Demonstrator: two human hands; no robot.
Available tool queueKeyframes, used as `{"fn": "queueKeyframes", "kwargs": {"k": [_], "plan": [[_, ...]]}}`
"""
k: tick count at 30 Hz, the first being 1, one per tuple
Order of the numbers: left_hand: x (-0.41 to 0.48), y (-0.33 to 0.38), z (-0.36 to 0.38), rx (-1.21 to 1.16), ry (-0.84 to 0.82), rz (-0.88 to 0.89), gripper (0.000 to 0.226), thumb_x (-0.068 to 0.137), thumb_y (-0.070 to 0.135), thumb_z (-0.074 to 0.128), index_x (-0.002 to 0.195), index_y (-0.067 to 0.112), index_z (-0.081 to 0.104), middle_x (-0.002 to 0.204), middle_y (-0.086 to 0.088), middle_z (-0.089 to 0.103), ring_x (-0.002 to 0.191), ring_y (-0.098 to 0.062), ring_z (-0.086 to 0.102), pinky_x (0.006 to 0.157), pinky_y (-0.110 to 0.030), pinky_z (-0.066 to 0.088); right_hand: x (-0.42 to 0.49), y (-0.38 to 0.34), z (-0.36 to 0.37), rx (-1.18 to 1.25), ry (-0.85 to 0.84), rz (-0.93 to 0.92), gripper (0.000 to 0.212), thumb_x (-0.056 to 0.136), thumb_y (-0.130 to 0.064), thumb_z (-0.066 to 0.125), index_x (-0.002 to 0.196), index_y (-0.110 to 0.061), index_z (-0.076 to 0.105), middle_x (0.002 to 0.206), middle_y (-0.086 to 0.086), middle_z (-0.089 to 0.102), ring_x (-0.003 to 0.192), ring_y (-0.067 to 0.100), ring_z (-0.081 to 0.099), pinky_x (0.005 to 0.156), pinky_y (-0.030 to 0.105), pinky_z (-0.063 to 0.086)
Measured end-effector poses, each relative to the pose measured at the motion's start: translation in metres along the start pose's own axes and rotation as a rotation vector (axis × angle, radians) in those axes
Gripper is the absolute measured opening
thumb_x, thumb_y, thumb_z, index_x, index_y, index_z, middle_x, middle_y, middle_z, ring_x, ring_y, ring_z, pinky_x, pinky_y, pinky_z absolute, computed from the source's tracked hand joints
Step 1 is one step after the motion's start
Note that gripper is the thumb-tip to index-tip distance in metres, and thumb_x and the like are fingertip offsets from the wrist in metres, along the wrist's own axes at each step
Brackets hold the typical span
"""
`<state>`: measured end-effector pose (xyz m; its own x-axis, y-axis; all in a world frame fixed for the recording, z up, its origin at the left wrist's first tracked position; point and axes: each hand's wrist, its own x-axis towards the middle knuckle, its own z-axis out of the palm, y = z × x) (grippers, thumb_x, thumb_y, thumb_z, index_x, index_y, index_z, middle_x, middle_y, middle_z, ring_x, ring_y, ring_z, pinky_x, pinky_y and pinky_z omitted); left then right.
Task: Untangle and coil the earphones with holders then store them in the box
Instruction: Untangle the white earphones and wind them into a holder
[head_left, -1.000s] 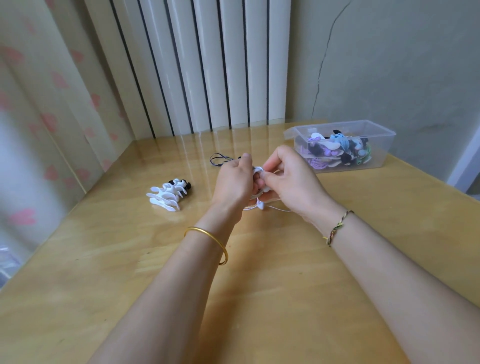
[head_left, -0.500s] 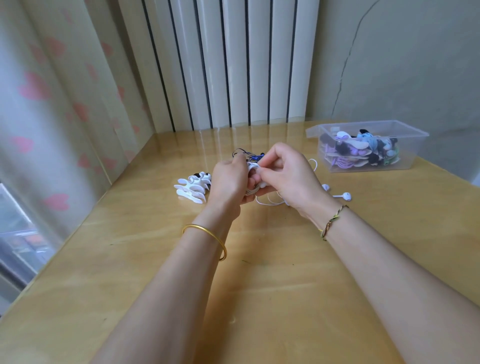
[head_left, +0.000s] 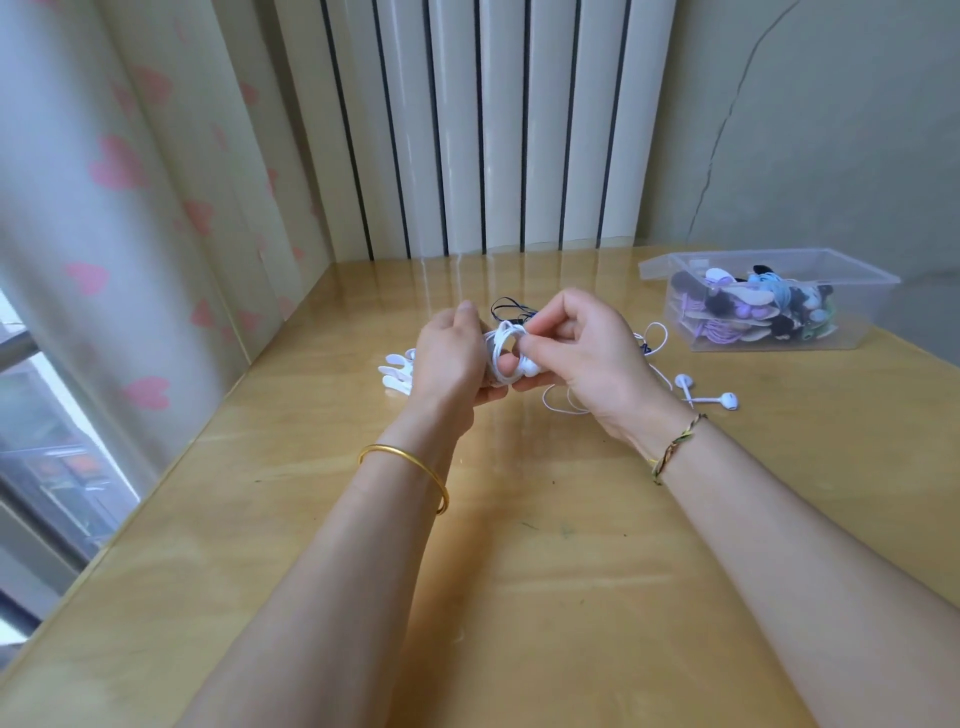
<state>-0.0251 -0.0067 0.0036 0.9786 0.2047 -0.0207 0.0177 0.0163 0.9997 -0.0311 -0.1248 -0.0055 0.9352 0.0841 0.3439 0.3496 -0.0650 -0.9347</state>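
now white earphones (head_left: 505, 349) between left hand (head_left: 449, 358) and right hand (head_left: 587, 358)

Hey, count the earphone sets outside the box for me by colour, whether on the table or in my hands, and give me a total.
White, being coiled in both hands: 1
White, loose on the table: 1
Dark cord behind the hands: 1
Total: 3

The box contents and the holder pile are left out.

Light: soft daylight — it enters from the window (head_left: 36, 415) at the left.
Glare: pale streaks on the glossy table (head_left: 519, 571), strongest toward its far edge.
Shadows: faint, falling under the forearms.
Blur: curtain (head_left: 130, 208) smeared and soft.
Distortion: wide-angle — edges bow, verticals lean.
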Motion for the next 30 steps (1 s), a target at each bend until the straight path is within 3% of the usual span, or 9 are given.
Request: {"fn": "queueKeyframes", "kwargs": {"k": [3, 7, 10, 12, 15, 18, 22, 26, 30], "plan": [[0.001, 0.000, -0.007, 0.008, -0.031, -0.041, 0.034, 0.103, 0.031, 0.032, 0.089, 0.010, 0.056, 0.063, -0.004, 0.061, 0.046, -0.012, 0.059, 0.043, -0.019, 0.049, 0.000, 0.003, 0.004, -0.003, 0.033, -0.003, 0.020, 0.084, 0.010, 0.057, 0.076, -0.007, 0.049, 0.075, 0.015, 0.060, 0.059, 0.015, 0.062, 0.056, 0.032, 0.058], [0.001, 0.004, -0.017, -0.130, -0.129, -0.191, 0.020, 0.100, 0.021, 0.045, 0.106, 0.007, 0.058, 0.074, -0.005, 0.064, 0.055, -0.014, 0.062, 0.046, -0.022, 0.051, 0.003, 0.008, 0.007, -0.016, 0.108, -0.014, 0.022, 0.085, 0.010, 0.056, 0.074, -0.007, 0.047, 0.075, 0.016, 0.059, 0.058, 0.017, 0.062, 0.054, 0.032, 0.057], [0.007, 0.003, -0.026, -0.085, -0.095, -0.113, 0.013, 0.099, 0.010, 0.044, 0.102, 0.009, 0.056, 0.077, -0.002, 0.065, 0.061, -0.013, 0.064, 0.053, -0.026, 0.056, 0.004, 0.010, 0.003, -0.077, 0.146, -0.039, 0.024, 0.084, 0.010, 0.056, 0.072, -0.009, 0.047, 0.076, 0.014, 0.058, 0.058, 0.020, 0.059, 0.053, 0.032, 0.057], [0.018, -0.002, -0.037, 0.064, 0.033, 0.066, 0.024, 0.095, -0.001, 0.038, 0.100, 0.011, 0.057, 0.085, -0.003, 0.063, 0.074, -0.015, 0.064, 0.060, -0.030, 0.055, 0.004, 0.012, 0.002, -0.103, 0.151, -0.038, 0.025, 0.084, 0.010, 0.056, 0.072, -0.010, 0.047, 0.075, 0.012, 0.057, 0.058, 0.019, 0.057, 0.053, 0.033, 0.058], [0.038, -0.014, -0.060, 0.542, 0.232, 0.313, 0.054, 0.077, -0.013, 0.032, 0.107, 0.018, 0.065, 0.113, -0.004, 0.060, 0.105, -0.021, 0.058, 0.085, -0.036, 0.051, 0.001, 0.018, 0.004, -0.125, 0.139, -0.017, 0.025, 0.084, 0.010, 0.056, 0.072, -0.011, 0.047, 0.073, 0.010, 0.055, 0.060, 0.021, 0.056, 0.054, 0.034, 0.058], [0.045, -0.025, -0.069, 0.884, 0.163, 0.370, 0.068, 0.074, -0.015, 0.033, 0.124, 0.023, 0.059, 0.133, -0.004, 0.050, 0.123, -0.027, 0.043, 0.095, -0.038, 0.042, -0.001, 0.022, 0.008, -0.126, 0.120, 0.002, 0.026, 0.083, 0.009, 0.057, 0.071, -0.011, 0.047, 0.072, 0.009, 0.054, 0.061, 0.022, 0.057, 0.055, 0.035, 0.057], [0.049, -0.029, -0.066, 1.142, 0.063, 0.365, 0.061, 0.080, -0.008, 0.042, 0.124, 0.031, 0.058, 0.132, 0.000, 0.047, 0.123, -0.026, 0.039, 0.089, -0.037, 0.031, -0.003, 0.025, 0.011, -0.131, 0.084, 0.025, 0.026, 0.083, 0.009, 0.057, 0.071, -0.012, 0.047, 0.073, 0.010, 0.055, 0.062, 0.023, 0.058, 0.056, 0.035, 0.057], [0.053, -0.036, -0.066, 1.227, 0.053, 0.395, 0.038, 0.082, 0.005, 0.059, 0.106, 0.035, 0.064, 0.119, 0.003, 0.047, 0.113, -0.022, 0.042, 0.083, -0.035, 0.022, -0.004, 0.026, 0.009, -0.133, 0.075, 0.033, 0.026, 0.084, 0.009, 0.056, 0.072, -0.012, 0.046, 0.076, 0.013, 0.056, 0.061, 0.027, 0.060, 0.053, 0.032, 0.055], [0.054, -0.041, -0.068, 1.241, 0.099, 0.481, 0.025, 0.084, 0.009, 0.061, 0.095, 0.031, 0.063, 0.114, 0.004, 0.049, 0.109, -0.021, 0.046, 0.083, -0.034, 0.020, -0.004, 0.026, 0.007, -0.109, 0.087, 0.041, 0.025, 0.084, 0.009, 0.056, 0.073, -0.012, 0.047, 0.078, 0.014, 0.056, 0.062, 0.027, 0.059, 0.054, 0.032, 0.054]]}}
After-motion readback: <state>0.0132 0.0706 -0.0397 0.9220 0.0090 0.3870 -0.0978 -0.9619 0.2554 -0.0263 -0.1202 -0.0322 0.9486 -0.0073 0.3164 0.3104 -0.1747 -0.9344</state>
